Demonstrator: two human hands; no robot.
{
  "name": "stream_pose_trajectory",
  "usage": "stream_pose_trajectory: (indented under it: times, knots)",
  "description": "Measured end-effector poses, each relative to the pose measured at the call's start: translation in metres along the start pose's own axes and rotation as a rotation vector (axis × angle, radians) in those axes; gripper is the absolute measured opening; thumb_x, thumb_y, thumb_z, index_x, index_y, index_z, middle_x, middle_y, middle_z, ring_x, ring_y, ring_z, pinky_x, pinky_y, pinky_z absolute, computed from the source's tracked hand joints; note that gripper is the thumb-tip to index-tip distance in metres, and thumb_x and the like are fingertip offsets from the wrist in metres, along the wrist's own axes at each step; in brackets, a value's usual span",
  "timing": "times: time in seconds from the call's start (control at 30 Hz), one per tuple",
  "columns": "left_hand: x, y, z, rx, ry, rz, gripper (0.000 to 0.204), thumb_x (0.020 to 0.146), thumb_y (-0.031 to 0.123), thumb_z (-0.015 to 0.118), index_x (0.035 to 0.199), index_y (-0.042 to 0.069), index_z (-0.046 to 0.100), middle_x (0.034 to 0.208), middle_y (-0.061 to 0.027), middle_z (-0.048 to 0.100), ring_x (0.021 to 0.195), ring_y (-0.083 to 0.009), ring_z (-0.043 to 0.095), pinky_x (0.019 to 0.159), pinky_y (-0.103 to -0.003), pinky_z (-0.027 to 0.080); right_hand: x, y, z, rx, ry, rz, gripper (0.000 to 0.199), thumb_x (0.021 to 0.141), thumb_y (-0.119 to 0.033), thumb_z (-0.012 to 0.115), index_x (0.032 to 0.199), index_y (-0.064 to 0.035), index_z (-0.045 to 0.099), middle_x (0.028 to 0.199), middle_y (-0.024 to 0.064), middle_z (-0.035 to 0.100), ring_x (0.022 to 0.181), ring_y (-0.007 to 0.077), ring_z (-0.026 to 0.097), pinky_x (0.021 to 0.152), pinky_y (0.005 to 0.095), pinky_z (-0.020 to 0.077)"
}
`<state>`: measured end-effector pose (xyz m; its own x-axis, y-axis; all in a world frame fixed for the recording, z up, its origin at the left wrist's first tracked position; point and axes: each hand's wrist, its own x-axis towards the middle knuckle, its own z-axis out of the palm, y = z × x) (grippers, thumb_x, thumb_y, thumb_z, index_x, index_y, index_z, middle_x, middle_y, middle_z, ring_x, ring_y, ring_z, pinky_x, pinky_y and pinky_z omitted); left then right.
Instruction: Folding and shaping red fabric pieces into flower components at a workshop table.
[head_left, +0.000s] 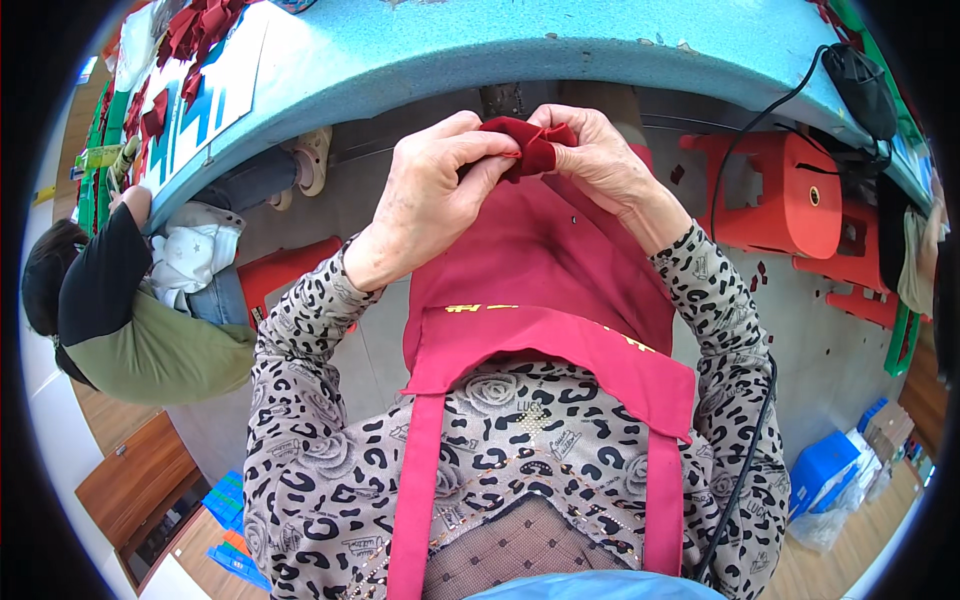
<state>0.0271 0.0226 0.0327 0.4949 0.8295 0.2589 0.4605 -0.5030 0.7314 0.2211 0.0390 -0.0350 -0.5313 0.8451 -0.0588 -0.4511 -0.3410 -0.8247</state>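
Left hand [430, 190] and right hand [608, 165] pinched red cloth [533, 152] between them; looked light, soft; edges seemed best grip

Cloth [535, 155] before apron [540, 250] — table [480, 45] beyond, stool [775, 200] at right.

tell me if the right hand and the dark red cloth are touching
Touching: the head view shows the right hand pinching the edge of the dark red cloth between thumb and fingers.
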Motion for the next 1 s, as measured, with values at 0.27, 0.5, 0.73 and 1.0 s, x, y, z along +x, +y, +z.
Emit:
stream_pose_trajectory:
  times: [0.27,0.5,0.73,1.0]
  knots:
    - [-0.004,0.003,-0.004,-0.319,-0.014,-0.183,0.012,0.081,-0.002,0.062,0.093,-0.004,0.066,0.076,-0.0033,0.059,0.069,-0.0085,0.054,0.061,-0.022,0.043,0.001,-0.007,0.005,-0.075,-0.058,-0.012,0.019,0.077,-0.011,0.074,0.089,-0.0047,0.06,0.083,-0.0003,0.062,0.076,0.0055,0.058,0.069,0.0207,0.0477]
    - [-0.002,0.001,-0.01,-0.366,-0.078,-0.214,0.012,0.082,-0.002,0.062,0.093,-0.004,0.067,0.079,-0.0036,0.061,0.072,-0.0076,0.056,0.063,-0.02,0.044,0.0,-0.011,0.011,-0.135,-0.027,0.043,0.023,0.074,-0.014,0.077,0.087,-0.005,0.061,0.079,-0.0009,0.063,0.073,0.0048,0.058,0.068,0.0196,0.0468]
    - [0.004,0.007,-0.018,-0.162,-0.121,-0.168,0.013,0.079,-0.004,0.062,0.091,-0.004,0.067,0.079,-0.0052,0.062,0.072,-0.0089,0.057,0.065,-0.021,0.045,0.005,-0.011,0.013,-0.244,-0.005,0.022,0.019,0.074,-0.011,0.076,0.085,-0.0043,0.062,0.078,-0.0005,0.063,0.073,0.0044,0.058,0.066,0.0179,0.0462]
    - [0.003,-0.01,-0.016,-0.326,-0.047,-0.253,0.013,0.078,-0.005,0.063,0.09,-0.003,0.068,0.079,-0.0045,0.062,0.073,-0.0094,0.058,0.066,-0.021,0.046,0.008,-0.017,0.022,-0.482,0.074,-0.014,0.022,0.076,-0.012,0.076,0.087,-0.0025,0.06,0.079,-0.0005,0.062,0.074,0.0042,0.058,0.066,0.0177,0.0471]
